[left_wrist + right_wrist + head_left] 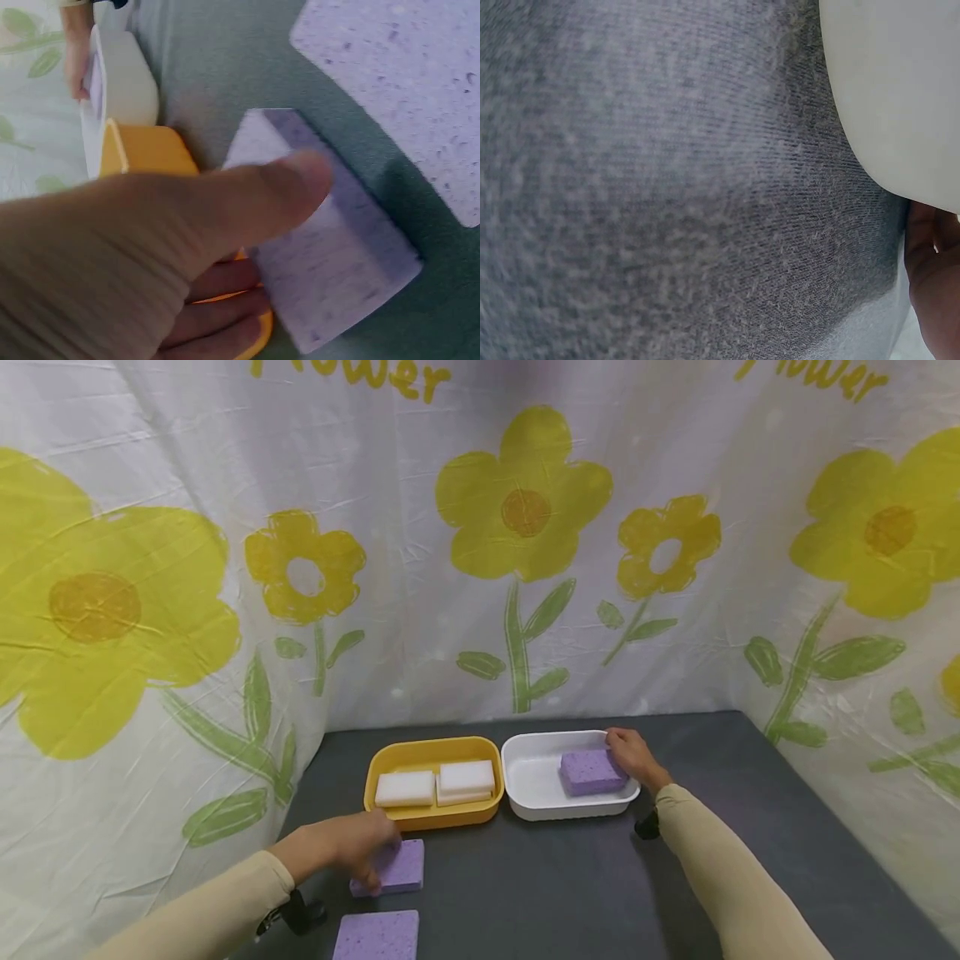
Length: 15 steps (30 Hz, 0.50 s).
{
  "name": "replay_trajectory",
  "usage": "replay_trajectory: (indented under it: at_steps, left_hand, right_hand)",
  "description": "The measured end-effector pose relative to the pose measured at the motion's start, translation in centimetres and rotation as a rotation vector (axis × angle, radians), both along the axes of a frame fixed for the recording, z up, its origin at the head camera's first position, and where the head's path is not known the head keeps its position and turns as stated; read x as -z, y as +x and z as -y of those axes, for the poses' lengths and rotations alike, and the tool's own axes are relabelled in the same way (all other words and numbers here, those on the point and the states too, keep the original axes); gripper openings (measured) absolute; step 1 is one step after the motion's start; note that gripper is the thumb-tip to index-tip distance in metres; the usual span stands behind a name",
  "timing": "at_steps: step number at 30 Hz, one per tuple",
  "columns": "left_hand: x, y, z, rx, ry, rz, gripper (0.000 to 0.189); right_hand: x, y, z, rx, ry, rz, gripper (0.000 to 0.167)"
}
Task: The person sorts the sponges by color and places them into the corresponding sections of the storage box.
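My left hand (348, 843) reaches over a purple speckled sponge (405, 867) lying on the dark table. In the left wrist view the thumb (300, 176) crosses above this sponge (330, 277), and the other fingers lie along its tray side. A second purple sponge (378, 935) lies nearer the front edge. My right hand (633, 756) grips the right end of a white tray (528, 777); the right wrist view shows it against the tray's outer wall (907, 97). Inside that tray sits another purple sponge (588, 772), its right end close to the hand.
To the left of the white tray stands a yellow tray (431, 752), the two side by side. It holds several white sponges (405, 789), some stacked. A flower-printed curtain (397, 652) borders the dark tabletop (540, 885) at the back and both sides.
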<state>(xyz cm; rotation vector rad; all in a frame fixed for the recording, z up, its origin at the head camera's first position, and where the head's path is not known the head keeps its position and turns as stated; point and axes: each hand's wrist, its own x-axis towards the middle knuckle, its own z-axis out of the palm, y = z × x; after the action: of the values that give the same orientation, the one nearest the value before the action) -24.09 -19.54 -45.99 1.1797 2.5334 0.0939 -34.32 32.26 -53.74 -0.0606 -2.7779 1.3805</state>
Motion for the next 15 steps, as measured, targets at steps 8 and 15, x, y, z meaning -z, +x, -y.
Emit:
replay_trajectory:
  at_steps: [8,15]
  left_hand:
    - [2.0,0.1,0.2,0.034,0.010,-0.166,0.047]
    - [2.3,-0.2,0.5,0.030,0.049,-0.158,0.047]
  right_hand:
    - [-0.1,0.2,0.2,-0.010,0.014,0.008,0.027]
    - [0.0,0.1,0.2,0.005,-0.019,0.010,0.028]
